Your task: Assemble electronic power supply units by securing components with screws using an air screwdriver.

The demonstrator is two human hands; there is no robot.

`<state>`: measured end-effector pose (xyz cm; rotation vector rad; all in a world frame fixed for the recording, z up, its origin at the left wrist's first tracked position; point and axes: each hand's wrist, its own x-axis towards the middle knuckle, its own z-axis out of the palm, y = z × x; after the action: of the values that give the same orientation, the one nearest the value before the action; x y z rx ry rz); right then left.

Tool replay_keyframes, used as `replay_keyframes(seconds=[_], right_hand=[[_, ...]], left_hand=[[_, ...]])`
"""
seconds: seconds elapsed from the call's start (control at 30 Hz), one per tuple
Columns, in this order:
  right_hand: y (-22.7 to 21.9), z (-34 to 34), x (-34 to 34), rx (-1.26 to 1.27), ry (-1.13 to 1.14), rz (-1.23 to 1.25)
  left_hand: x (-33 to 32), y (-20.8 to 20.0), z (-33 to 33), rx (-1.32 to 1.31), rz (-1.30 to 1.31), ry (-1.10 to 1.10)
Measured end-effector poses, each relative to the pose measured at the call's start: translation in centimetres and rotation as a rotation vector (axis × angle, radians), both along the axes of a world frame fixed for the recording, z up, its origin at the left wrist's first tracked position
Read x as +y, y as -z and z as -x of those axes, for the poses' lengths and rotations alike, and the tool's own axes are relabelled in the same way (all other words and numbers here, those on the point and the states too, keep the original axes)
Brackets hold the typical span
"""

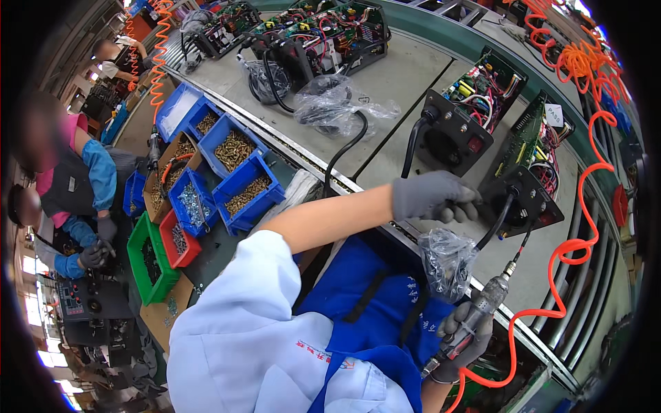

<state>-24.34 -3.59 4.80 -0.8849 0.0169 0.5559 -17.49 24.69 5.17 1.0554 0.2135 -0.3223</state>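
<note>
My right hand [465, 344], in a grey glove, is wrapped round an air screwdriver [482, 306]. The tool's thin bit points up at the lower edge of a black end panel [527, 206] on an open electronics unit with a green circuit board [527, 141]. Left of that panel is my left hand [441, 196], also gloved, its fingers curled together; whatever they may hold is hidden. A second unit's black panel [458, 134], with a round opening and a red switch, stands just beyond the left hand. Between my hands a clear plastic bag [447, 265] lies at the bench edge.
An orange coiled air hose [513, 337] loops up on the right. Blue bins [249, 195] of screws, a red bin [180, 241] and a green bin [153, 265] stand at left. More open units [330, 41] sit farther back. A co-worker [76, 179] is at far left.
</note>
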Motion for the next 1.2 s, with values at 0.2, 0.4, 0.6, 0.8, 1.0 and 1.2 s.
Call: replay_keyframes(seconds=[0.2, 0.4, 0.6, 0.8, 1.0, 1.2], right_hand=[[-0.7, -0.2, -0.3, 0.009, 0.009, -0.031], [-1.0, -0.2, -0.9, -0.062, -0.114, -0.050], [-0.5, 0.1, -0.7, -0.177, -0.015, 0.118], [0.4, -1.9, 2.2, -0.091, -0.160, 0.142], [-0.3, -2.6, 2.7, -0.058, -0.236, 0.203], [0.1, -2.0, 1.0, -0.077, -0.224, 0.152]], left_hand=[[8.3, -8.4, 5.5, -0.194, -0.435, -0.263], [30.7, -10.3, 6.3, -0.127, -1.443, -1.086], [35.0, -10.2, 5.0, 0.390, -2.334, -0.656], [37.2, -7.9, 4.3, 0.104, -2.581, -0.625], [35.5, -10.9, 3.5, 0.655, -1.940, -0.395], [28.9, -4.5, 5.6, 0.103, -2.290, -0.235]])
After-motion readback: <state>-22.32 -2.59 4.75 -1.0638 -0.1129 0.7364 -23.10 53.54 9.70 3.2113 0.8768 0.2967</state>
